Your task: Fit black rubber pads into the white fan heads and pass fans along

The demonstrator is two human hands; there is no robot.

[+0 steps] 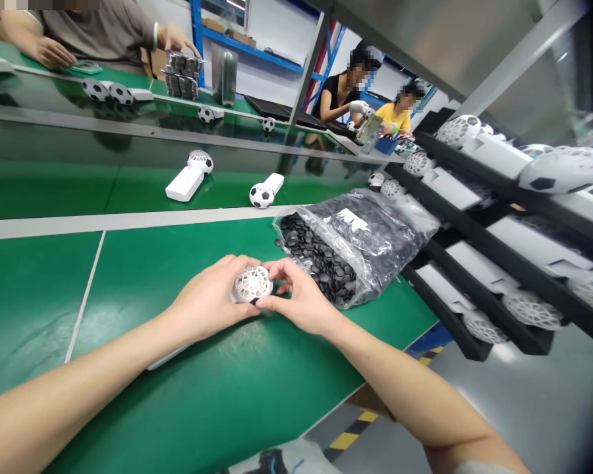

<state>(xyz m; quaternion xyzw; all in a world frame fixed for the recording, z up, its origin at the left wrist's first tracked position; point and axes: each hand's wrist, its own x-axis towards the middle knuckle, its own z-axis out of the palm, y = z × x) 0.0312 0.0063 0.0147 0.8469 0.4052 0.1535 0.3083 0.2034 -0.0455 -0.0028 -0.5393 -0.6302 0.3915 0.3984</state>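
Over the green table, my left hand (217,289) is wrapped round a white openwork ball (254,284) with a lattice top. Part of a white handle shows beneath my left wrist. My right hand (296,296) meets the ball's right side, thumb and fingertips bent against it; whether they pinch a small piece is hidden. Just beyond my right hand lies a clear plastic bag (366,243), its mouth open toward the left, with many small black pieces (321,257) spilling at the opening.
Black racks (474,230) of white ball-ended units rise at the right. Two ball-ended units (185,182) (261,195) lie on the belt beyond the white strip (128,220). Across it, a person handles stacked metallic parts (182,76); two people sit farther back.
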